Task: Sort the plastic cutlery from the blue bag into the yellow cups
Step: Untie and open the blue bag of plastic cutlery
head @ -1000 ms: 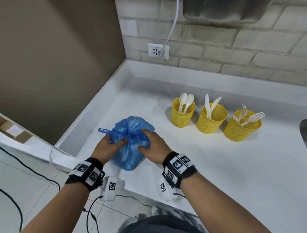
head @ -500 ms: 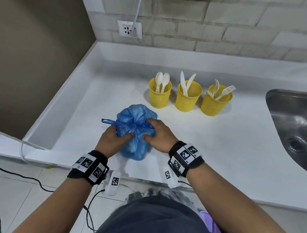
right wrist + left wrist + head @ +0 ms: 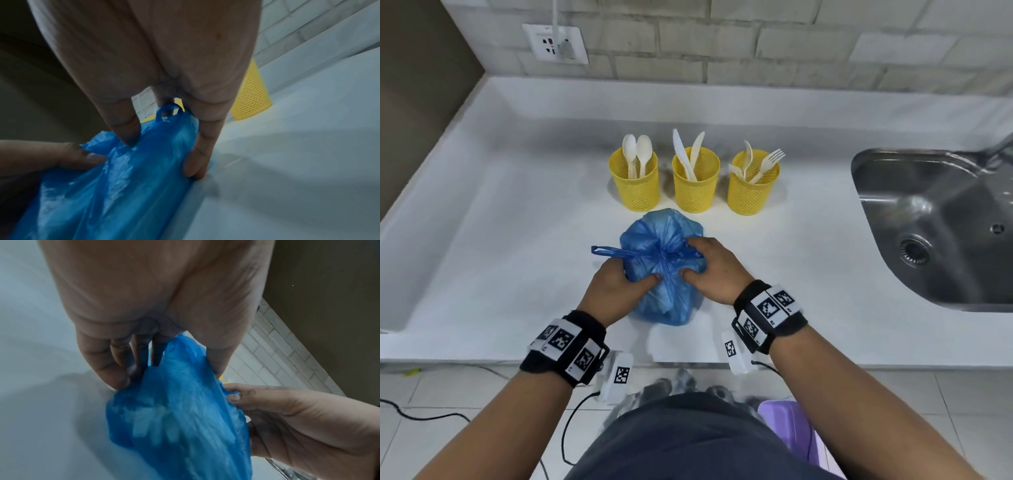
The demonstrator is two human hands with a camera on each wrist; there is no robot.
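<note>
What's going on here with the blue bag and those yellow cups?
A person is working at a white counter. Both hands, left hand and right hand, grip a knotted blue bag, apparently to untie it. Behind it stand three yellow cups: one with spoons, one with knives, one with forks. A steel sink lies to the right.

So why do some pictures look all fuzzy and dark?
Head view: bright and sharp, the yellow cups crisp, the counter edges bowed by the wide lens. Both wrist views: dim and smeary, the blue bag blurred, each palm looming huge.
</note>
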